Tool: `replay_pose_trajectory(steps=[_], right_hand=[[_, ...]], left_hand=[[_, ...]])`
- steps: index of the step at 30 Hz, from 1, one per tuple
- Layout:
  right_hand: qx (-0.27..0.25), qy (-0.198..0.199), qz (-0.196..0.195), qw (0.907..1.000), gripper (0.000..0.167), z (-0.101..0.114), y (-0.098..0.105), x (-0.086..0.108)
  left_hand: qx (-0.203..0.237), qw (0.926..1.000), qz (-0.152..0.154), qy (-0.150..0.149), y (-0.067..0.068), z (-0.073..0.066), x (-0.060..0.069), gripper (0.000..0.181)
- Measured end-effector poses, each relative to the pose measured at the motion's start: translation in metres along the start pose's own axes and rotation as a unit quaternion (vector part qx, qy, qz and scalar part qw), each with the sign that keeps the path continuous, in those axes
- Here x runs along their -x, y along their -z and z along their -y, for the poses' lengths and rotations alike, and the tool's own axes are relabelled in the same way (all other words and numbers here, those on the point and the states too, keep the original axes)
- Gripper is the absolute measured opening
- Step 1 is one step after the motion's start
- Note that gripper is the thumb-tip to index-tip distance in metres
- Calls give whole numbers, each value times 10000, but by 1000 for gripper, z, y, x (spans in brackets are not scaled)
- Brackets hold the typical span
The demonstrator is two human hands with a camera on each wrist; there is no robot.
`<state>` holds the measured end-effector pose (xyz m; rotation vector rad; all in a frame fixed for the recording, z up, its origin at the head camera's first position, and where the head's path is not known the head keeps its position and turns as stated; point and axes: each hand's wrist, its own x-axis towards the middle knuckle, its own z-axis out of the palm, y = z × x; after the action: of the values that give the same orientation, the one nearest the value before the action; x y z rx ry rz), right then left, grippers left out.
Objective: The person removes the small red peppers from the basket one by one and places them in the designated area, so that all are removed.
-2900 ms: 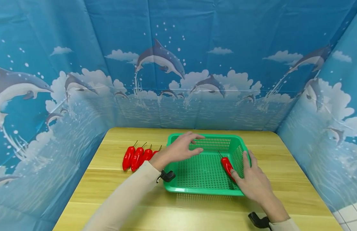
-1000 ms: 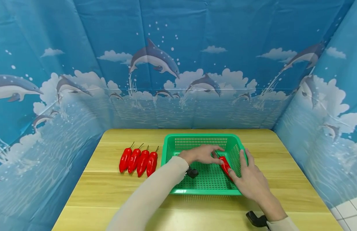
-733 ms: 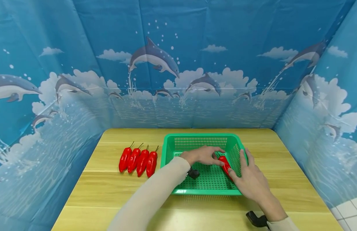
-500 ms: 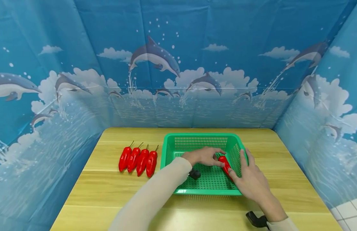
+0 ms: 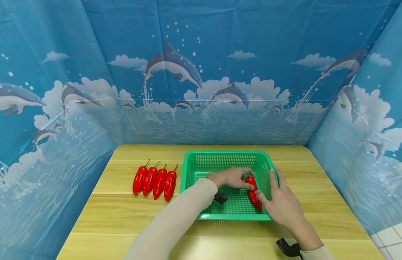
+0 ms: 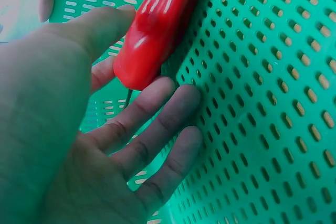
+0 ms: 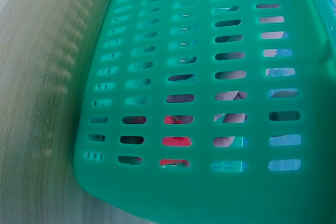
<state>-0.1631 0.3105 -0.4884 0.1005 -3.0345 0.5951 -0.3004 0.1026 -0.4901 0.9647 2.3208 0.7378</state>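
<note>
In the green plastic basket (image 5: pixel 227 216) a red chili pepper (image 5: pixel 253 196) lies along the right side, its tip toward the front. My left hand (image 5: pixel 233 177) reaches into the basket and pinches the pepper's stem end between thumb and index finger. In the left wrist view its other fingers (image 6: pixel 161 123) are extended beside the perforated wall. My right hand (image 5: pixel 283 202) rests over the basket's right rim, fingers fairly straight, thumb inside close to the pepper. The right wrist view shows the basket's outer wall (image 7: pixel 173 192), with red patches through its slots.
Several more red chili peppers (image 5: pixel 154 182) lie side by side on the wooden table (image 5: pixel 123 216), left of the basket. A blue dolphin-print curtain (image 5: pixel 201 122) surrounds the table at the back and sides. Each wrist wears a black device (image 5: pixel 289 247).
My left hand has moved right and down into the basket and taken hold of the pepper, which has shifted slightly toward the front. My right hand stays at the rim.
</note>
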Motion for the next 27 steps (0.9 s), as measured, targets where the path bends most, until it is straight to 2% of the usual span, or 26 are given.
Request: replay_pose_trajectory(steps=[6,12,18,23,27], right_hand=[[41,22,-43,10000,104,0,0,0],[69,18,-52,10000,104,0,-1,0],[34,47,-77,10000,107,-2,-2,0],[19,184,-337,9993,107,-13,-11,-2],[28,164,-303,9994,107,-13,-11,-2]], left_hand=[[171,9998,-29,-80,1,2,2,49],[207,9998,-47,-9,0,3,2,44],[354,9994,-30,18,0,3,3,43],[432,9991,-35,-24,-1,3,4,44],[519,9986,-23,-18,0,3,5,44]])
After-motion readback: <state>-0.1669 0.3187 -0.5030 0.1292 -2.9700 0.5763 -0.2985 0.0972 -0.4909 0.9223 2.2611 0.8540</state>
